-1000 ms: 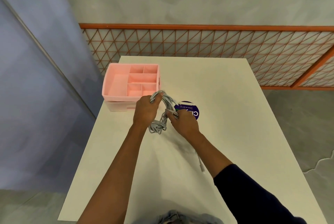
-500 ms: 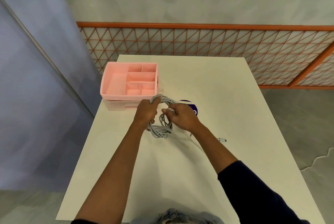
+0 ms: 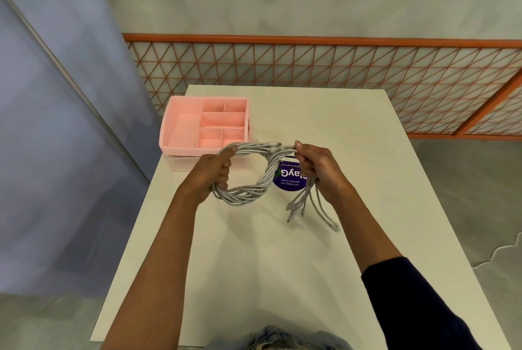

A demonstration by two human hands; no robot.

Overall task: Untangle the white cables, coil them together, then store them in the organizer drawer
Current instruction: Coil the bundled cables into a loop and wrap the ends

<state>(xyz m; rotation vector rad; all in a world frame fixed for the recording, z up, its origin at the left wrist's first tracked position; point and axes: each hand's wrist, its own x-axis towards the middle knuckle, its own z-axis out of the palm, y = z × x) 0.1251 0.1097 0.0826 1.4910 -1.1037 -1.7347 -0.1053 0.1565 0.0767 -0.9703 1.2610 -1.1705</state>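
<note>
Cables (image 3: 248, 195) bundled in a round white coil over the table (image 3: 282, 270), I see my left hand (image 3: 209, 177) curled round its left side, right hand (image 3: 322, 171) gripping the right, loose plug ends dangling below, compartmented pink plastic organizer (image 3: 183, 152) just beyond.

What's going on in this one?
A person holds a coil of white cables above a white table. The left hand grips one side, the right hand the other, with loose ends dangling below it. The pink organizer sits behind on the table; the cables are not in it yet.
</note>
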